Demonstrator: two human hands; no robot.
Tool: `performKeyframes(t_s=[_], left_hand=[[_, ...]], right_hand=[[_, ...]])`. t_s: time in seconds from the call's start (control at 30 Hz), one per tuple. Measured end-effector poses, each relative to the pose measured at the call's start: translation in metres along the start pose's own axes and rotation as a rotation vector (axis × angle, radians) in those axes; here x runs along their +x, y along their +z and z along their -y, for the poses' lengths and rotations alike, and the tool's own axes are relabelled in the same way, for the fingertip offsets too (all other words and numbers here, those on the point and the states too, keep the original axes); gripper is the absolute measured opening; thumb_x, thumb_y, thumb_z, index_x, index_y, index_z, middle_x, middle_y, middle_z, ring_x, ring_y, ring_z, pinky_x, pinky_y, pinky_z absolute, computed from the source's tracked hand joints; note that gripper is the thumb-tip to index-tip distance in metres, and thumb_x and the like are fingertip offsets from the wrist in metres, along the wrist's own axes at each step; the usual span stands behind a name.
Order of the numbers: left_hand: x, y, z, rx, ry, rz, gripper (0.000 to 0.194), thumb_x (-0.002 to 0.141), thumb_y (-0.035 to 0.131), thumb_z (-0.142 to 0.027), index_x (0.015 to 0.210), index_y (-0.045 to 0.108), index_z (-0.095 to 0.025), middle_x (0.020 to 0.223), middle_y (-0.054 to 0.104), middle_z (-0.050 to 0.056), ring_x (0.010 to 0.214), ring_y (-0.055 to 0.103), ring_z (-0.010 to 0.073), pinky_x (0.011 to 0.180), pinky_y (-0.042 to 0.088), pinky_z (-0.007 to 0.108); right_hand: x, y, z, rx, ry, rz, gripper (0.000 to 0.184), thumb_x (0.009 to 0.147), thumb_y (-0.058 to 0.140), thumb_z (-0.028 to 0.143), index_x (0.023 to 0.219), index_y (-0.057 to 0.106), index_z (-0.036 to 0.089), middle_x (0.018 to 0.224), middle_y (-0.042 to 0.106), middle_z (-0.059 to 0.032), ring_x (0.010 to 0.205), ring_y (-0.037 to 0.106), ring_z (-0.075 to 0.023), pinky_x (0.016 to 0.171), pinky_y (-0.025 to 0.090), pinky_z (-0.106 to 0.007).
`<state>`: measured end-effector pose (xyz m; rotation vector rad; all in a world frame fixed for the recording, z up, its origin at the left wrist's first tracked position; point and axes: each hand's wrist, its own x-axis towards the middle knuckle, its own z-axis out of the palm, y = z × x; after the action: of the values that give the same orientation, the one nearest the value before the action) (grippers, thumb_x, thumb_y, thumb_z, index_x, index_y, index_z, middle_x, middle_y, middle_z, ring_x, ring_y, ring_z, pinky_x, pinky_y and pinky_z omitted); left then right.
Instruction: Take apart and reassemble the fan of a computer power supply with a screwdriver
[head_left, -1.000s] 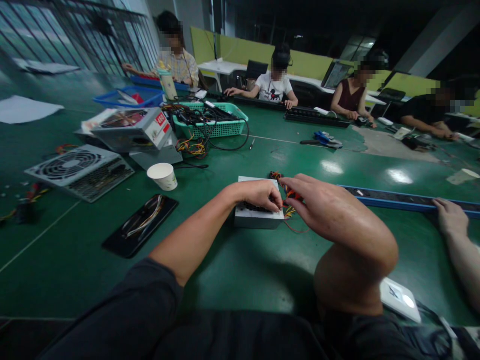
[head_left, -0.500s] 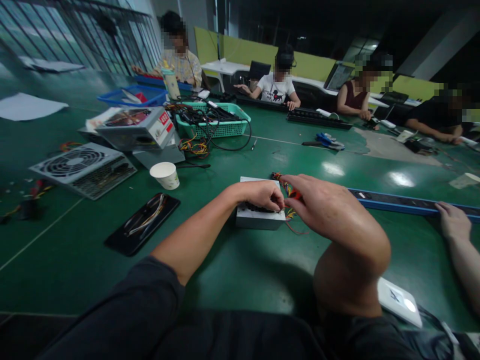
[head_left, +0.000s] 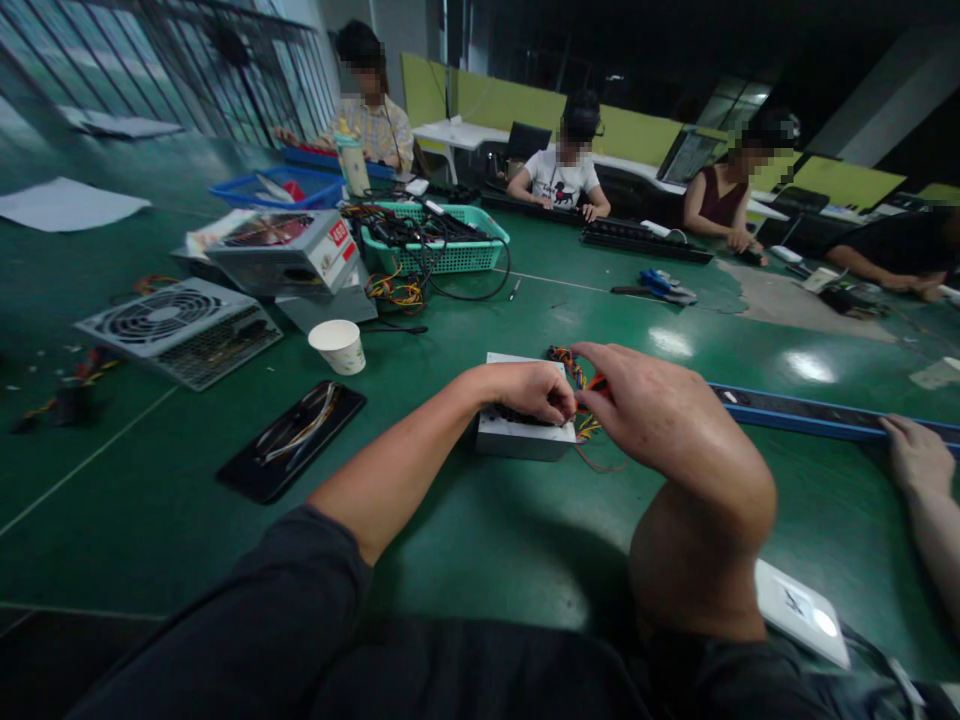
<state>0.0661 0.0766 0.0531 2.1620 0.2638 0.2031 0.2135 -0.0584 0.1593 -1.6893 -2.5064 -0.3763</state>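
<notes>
A grey metal power supply unit [head_left: 523,443] stands on the green table in front of me. My left hand [head_left: 534,390] rests over its top, fingers curled in a pinch at the right edge; whatever they grip is hidden. Close beside it, my right hand [head_left: 651,405] is bent over with thumb and fingers around an orange-handled tool [head_left: 598,384]. Most of that tool is covered by the hand, so its exact kind does not show. Bundled coloured wires [head_left: 568,362] come out of the unit's right side, under and behind my right hand.
To the left are a paper cup [head_left: 337,346], a black phone-like slab [head_left: 292,440] and more power supplies [head_left: 180,325]. Further back stand a green basket [head_left: 442,260] of cables and blue-handled pliers [head_left: 656,284]. A co-worker's hand [head_left: 919,450] touches a blue strip [head_left: 795,415] at right.
Both my hands keep nearly the same hold at the power supply. The whole view has shifted slightly, moving things a little to the right. Across the table, a co-worker's raised hand has come down.
</notes>
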Motion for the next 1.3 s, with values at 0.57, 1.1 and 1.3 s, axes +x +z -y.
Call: performKeyframes(t_s=[0.57,1.1,1.3], left_hand=[[0.002,0.0,-0.003,0.031,0.016,0.004,0.018,0.081,0.073,-0.028,0.09,0.08,-0.015,0.078,0.074,0.003,0.07,0.063,0.0124,0.065,0.043,0.021],[-0.003,-0.002,-0.02,0.161,0.053,-0.083,0.015,0.085,0.07,-0.029,0.088,0.078,-0.016,0.076,0.072,0.0,0.067,0.06,0.0099,0.061,0.036,0.021],[-0.001,0.001,-0.027,0.231,0.048,-0.115,0.018,0.082,0.074,-0.034,0.088,0.077,-0.017,0.071,0.07,-0.001,0.065,0.058,0.0105,0.059,0.034,0.022]], right_hand=[[-0.006,-0.007,0.003,0.04,-0.008,0.013,0.041,0.097,0.048,0.032,0.136,0.057,0.023,0.117,0.073,-0.0104,0.102,0.07,-0.0279,0.076,0.053,-0.036],[-0.012,-0.017,-0.002,0.076,0.012,0.029,0.034,0.096,0.048,0.027,0.127,0.061,0.023,0.112,0.07,-0.0082,0.094,0.068,-0.0244,0.072,0.048,-0.033],[-0.003,-0.016,0.006,-0.136,0.287,0.038,0.043,0.093,0.05,0.059,0.081,0.073,0.025,0.071,0.071,-0.0086,0.069,0.067,-0.0278,0.053,0.034,-0.033]])
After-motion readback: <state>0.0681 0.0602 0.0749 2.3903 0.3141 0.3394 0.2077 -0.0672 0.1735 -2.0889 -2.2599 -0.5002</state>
